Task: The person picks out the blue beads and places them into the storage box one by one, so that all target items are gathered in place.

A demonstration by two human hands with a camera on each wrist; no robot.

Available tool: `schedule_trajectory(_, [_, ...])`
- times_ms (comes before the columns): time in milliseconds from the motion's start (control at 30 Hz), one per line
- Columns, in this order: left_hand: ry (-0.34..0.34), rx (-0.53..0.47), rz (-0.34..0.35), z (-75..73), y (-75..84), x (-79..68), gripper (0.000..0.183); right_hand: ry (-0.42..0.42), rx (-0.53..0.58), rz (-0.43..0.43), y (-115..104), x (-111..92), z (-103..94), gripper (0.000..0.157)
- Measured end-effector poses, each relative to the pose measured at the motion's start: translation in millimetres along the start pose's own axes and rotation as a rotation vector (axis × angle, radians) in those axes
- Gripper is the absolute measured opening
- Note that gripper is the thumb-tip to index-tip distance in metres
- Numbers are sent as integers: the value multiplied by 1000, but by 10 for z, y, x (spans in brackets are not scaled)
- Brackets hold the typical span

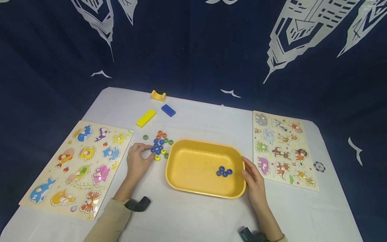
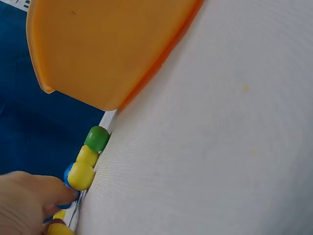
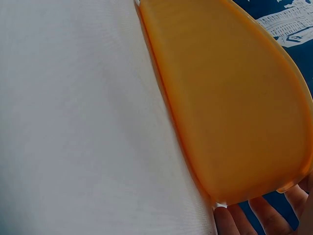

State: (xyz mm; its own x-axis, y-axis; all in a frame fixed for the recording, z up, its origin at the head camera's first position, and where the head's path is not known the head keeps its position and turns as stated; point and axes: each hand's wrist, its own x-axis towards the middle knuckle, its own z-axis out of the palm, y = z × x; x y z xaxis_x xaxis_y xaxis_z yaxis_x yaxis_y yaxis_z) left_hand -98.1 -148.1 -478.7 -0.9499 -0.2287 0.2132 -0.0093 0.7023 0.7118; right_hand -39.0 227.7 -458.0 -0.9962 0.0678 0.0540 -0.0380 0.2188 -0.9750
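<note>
My left hand is at the near left of a cluster of small round beads, pinching a blue bead between thumb and forefinger. Blue, yellow, green and orange beads lie close around its fingertips; a green bead and a yellow bead show in the left wrist view. To the right of the cluster stands a yellow tray, with several blue beads inside toward its right end. My right hand holds the tray's right end, fingers and thumb at the rim.
A sea-animal puzzle board lies at the left, and a land-animal puzzle board at the right. Behind the beads are a yellow block, a blue block and a notched yellow block. A dark blue patterned curtain hangs behind the table.
</note>
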Motion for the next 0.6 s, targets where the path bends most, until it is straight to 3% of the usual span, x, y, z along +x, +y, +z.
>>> schedule_trajectory(133, [82, -77, 14, -92, 152, 6, 28, -3, 5, 2, 19, 12, 7, 39])
schedule_trajectory(200, [105, -169, 48, -163, 334, -8, 27, -7, 9, 1, 27, 15, 12, 39])
schedule_trajectory(267, [84, -274, 104, -216, 582, -32, 25, -3, 12, -2, 31, 17, 12, 39])
schedule_trajectory(367, [-33, -386, 204, -194, 962, -91, 23, 3, 16, -9, 39, 15, 1, 38])
schedule_trajectory(433, [-135, -402, 255, -97, 1160, -130, 21, 3, 16, -16, 43, 13, -9, 39])
schedule_trajectory(600, [-416, -287, 289, 291, 1408, -207, 19, -1, 20, -23, 51, 13, -18, 39])
